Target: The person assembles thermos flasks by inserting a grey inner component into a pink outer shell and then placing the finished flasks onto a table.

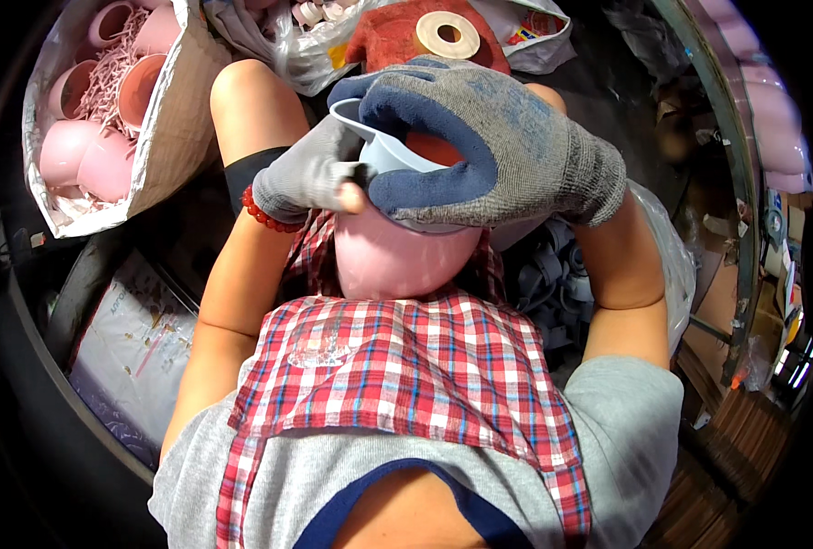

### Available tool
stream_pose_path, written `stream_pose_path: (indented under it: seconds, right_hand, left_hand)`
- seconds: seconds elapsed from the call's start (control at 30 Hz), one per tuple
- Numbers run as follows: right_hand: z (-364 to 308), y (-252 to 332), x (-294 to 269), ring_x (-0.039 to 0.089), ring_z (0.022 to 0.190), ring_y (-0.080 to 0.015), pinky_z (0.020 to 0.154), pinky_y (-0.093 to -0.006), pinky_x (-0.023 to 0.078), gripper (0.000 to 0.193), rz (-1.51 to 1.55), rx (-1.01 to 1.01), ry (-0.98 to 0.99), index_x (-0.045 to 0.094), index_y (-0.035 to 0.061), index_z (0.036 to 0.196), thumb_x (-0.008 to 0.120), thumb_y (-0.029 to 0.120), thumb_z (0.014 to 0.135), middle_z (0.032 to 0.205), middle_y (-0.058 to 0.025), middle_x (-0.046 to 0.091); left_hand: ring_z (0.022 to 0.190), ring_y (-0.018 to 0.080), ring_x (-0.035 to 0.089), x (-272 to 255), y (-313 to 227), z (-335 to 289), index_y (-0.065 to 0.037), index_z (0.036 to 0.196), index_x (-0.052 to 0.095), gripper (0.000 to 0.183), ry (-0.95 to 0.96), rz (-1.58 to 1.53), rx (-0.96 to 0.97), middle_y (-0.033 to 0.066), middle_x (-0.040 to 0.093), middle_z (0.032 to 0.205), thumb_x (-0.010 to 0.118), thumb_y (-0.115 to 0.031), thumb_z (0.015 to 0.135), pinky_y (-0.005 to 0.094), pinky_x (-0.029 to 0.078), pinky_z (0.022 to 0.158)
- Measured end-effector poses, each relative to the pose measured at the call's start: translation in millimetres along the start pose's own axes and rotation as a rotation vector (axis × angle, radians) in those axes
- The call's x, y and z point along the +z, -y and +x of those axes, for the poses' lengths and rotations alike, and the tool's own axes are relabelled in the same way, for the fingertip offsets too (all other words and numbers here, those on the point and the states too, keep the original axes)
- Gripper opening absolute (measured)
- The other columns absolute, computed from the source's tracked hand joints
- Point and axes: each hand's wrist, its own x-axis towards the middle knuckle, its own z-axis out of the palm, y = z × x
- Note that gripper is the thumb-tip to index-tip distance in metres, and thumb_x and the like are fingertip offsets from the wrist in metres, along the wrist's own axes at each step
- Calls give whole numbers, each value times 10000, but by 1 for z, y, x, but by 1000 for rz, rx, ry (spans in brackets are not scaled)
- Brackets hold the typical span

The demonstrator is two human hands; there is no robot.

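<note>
A rounded, glossy pink plastic pot (406, 261) rests in my lap against the checked apron. On its mouth sits a pale blue-grey plastic rim piece (390, 154) with a narrow part sticking up at the far left. My right hand (484, 146), in a grey knitted glove with a dark blue palm, is closed over this rim piece, thumb across the near side. My left hand (310, 178), in a thin grey glove with the thumb tip bare, grips the pot's left side near the rim. Its other fingers are mostly hidden behind the rim piece.
At far left a white woven bag (164, 137) holds several pink pots among shredded paper. Ahead lies a red cloth (383, 37) with a cream ring (447, 35) on it. By my right arm, a clear plastic bag (676, 265) surrounds grey plastic parts (553, 284).
</note>
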Motion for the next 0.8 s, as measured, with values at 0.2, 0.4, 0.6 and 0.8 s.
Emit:
stream_pose_path:
  seconds: [0.2, 0.4, 0.6, 0.8]
  right_hand:
    - [23, -25, -11, 538, 1092, -294, 943, -386, 405, 349, -116, -248, -64, 623, 21, 1015, 617, 318, 832, 1130, -142, 565]
    - [37, -73, -41, 574, 1056, -176, 891, -299, 453, 289, 324, -186, -417, 579, 42, 1133, 514, 241, 933, 1107, -99, 614]
    - [17, -185, -16, 513, 1090, -320, 895, -476, 421, 743, -530, 437, -360, 484, 139, 1286, 639, 592, 719, 1177, -151, 535]
    - [4, -214, 2, 354, 1219, -432, 982, -557, 332, 931, -805, 595, -127, 305, 160, 1409, 629, 633, 676, 1403, -148, 334]
  left_hand:
    - [1149, 157, 466, -7, -2, 0, -3, 1331, 393, 858, -77, -8, -121, 70, 509, 1242, 824, -310, 656, 299, 366, 979]
    - [1146, 166, 478, -14, -16, -9, 37, 1324, 385, 909, -210, -32, -86, 100, 508, 1259, 783, -457, 673, 305, 369, 978]
    - [1150, 192, 480, -36, -46, -20, 35, 1323, 372, 948, -510, 172, 215, 101, 504, 1254, 801, -470, 645, 336, 375, 977]
    - [1123, 198, 499, -56, -90, 26, 41, 1282, 414, 894, -557, 550, 443, 106, 532, 1213, 839, -393, 626, 318, 383, 975]
